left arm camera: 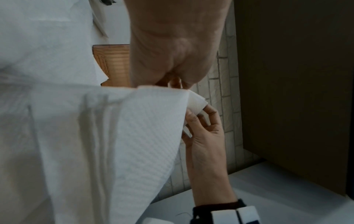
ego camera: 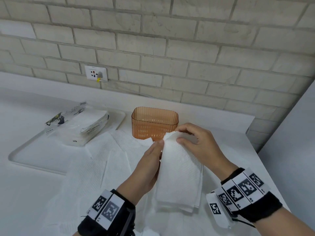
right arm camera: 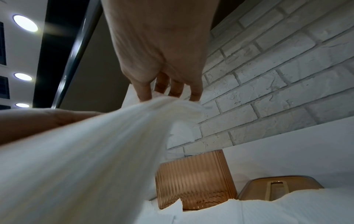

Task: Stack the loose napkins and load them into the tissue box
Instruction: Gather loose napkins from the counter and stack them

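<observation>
white napkins (ego camera: 179, 169), ribbed amber box (ego camera: 154, 123)

Stack of white embossed paper napkins (ego camera: 179, 171) is hanging tilted at lower centre, above loose sheets (ego camera: 109, 150). Open amber ribbed plastic tissue box (ego camera: 154, 123) is sitting upright at centre, behind.

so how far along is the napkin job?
Roughly halfway. Done: several napkins are gathered into a stack. In hand: the left hand and right hand both grip that stack above the counter. Left: loose napkins lie spread on the counter, and the orange tissue box is empty.
</observation>
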